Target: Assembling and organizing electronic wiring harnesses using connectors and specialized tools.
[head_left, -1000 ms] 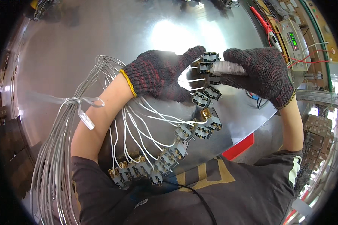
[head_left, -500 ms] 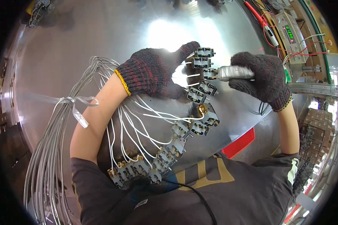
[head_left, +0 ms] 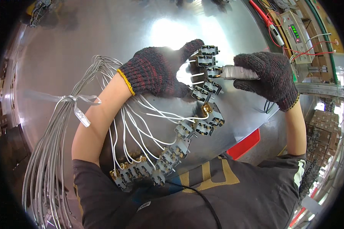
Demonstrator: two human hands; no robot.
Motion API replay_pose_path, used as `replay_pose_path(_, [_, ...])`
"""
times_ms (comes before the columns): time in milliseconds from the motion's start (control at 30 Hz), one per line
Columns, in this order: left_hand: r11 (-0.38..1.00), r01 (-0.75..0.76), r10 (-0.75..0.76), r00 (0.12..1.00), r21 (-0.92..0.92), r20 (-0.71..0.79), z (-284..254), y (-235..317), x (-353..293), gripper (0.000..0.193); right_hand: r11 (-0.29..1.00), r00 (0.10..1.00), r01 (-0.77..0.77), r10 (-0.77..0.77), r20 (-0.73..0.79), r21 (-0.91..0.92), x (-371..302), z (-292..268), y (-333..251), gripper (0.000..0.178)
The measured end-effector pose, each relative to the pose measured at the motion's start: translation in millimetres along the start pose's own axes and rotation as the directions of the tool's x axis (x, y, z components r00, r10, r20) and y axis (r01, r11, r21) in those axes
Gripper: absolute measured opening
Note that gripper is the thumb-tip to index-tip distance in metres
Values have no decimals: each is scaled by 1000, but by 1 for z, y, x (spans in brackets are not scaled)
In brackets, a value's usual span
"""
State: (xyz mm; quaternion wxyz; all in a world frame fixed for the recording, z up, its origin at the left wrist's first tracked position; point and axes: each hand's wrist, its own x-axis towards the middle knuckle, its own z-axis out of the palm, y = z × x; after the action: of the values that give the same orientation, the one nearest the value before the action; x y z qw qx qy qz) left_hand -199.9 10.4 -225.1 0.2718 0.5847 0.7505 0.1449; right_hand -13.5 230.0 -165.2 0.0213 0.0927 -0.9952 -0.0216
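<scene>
Gripping a grey tool (head_left: pixel 239 72), the right hand (head_left: pixel 267 78) touches its tip to connectors (head_left: pixel 207 61) pinched in the left hand (head_left: pixel 160 70).

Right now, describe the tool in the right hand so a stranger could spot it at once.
Start at the shiny metal table and find the chain of grey connector blocks on white wires. At its upper end the right hand grips a silver-wrapped tool, the only smooth, pale cylinder there, its tip against a block.
</scene>
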Motion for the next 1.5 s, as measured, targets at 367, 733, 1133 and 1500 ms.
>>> replay_pose_path(367, [997, -68, 64, 984, -22, -167, 18, -18, 7, 110, 952, 946, -307, 305, -113, -3, -14, 8, -75, 43])
replay_pose_path(733, [998, -59, 62, 990, 24, -128, 12, -10, 4, 109, 966, 969, -232, 240, 63, -114, -7, -5, -63, 44])
replay_pose_path(1133, [995, -97, 99, 973, 18, -209, 26, -23, 8, 108, 968, 962, -241, 247, -118, 69, -20, 7, -74, 48])
replay_pose_path(1500, [997, -82, 83, 983, 16, -163, 23, -22, 10, 103, 973, 974, -221, 224, 41, -72, -13, 11, -80, 43])
